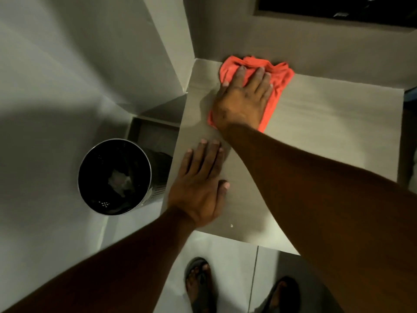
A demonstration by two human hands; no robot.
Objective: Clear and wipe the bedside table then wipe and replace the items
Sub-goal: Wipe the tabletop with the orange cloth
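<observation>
The right hand point(242, 100) pressed flat, fingers spread, on the orange cloth point(278, 80) at upper centre of the bedside table point(327, 132); the left hand point(200, 186) lay open, empty. Soft and limp, the cloth likely bunches easily.

Pale walls point(67, 53) meet a light tiled floor point(225, 249) where a round metal bin point(114, 177) stands, dimly lit.

Bedside table point(316, 136) under orange cloth point(279, 86)

no readable text, labels, brands or numbers anywhere
</observation>
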